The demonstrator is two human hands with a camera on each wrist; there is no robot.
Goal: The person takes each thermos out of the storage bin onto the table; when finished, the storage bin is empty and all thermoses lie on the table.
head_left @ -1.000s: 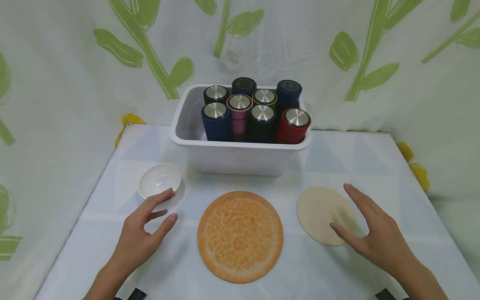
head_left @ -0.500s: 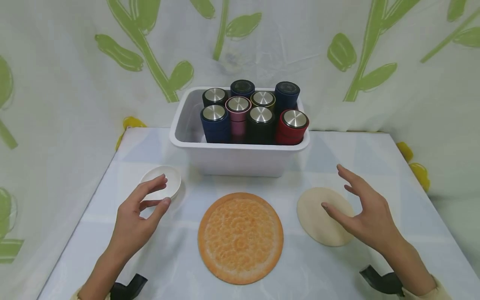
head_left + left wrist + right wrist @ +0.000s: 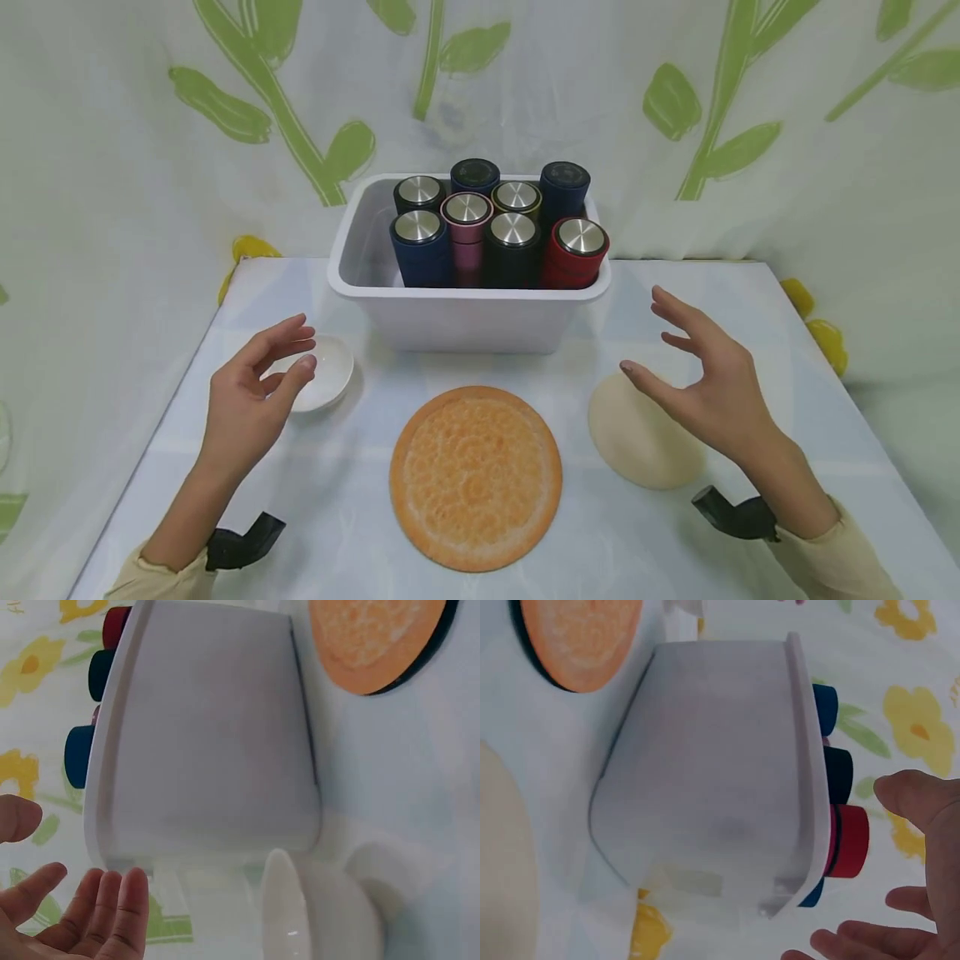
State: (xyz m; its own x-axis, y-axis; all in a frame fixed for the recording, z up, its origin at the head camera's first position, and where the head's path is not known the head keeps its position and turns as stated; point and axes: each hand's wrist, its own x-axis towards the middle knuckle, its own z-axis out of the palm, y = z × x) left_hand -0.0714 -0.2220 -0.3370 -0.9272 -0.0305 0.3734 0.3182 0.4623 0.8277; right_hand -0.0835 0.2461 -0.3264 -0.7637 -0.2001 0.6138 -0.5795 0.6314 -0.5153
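Note:
In the head view my left hand [image 3: 251, 404] hovers over the left side of a small white bowl [image 3: 335, 375], fingers loosely bent and holding nothing. My right hand [image 3: 712, 396] is held above the far right of the table, thumb and fingers spread apart, beyond a thin beige disc [image 3: 645, 437]. Between the hands lies a round mat with a baked-bread pattern [image 3: 476, 479]. Behind it stands a white plastic tub [image 3: 465, 321] with several upright thermos bottles, among them a red one [image 3: 576, 265], a pink one [image 3: 467, 233] and a blue one [image 3: 422, 260].
A white table [image 3: 337, 533] with pale blue triangles carries everything. A white curtain [image 3: 570, 92] with green leaf prints hangs behind the tub. The tub's left end [image 3: 367, 250] shows bare floor beside the bottles. Wrist straps with black mounts [image 3: 243, 546] sit on both forearms.
Both hands have moved away from the body and up, toward the tub's level. The left also drifted left, over the bowl; the right came off the beige disc. The objects stay in place.

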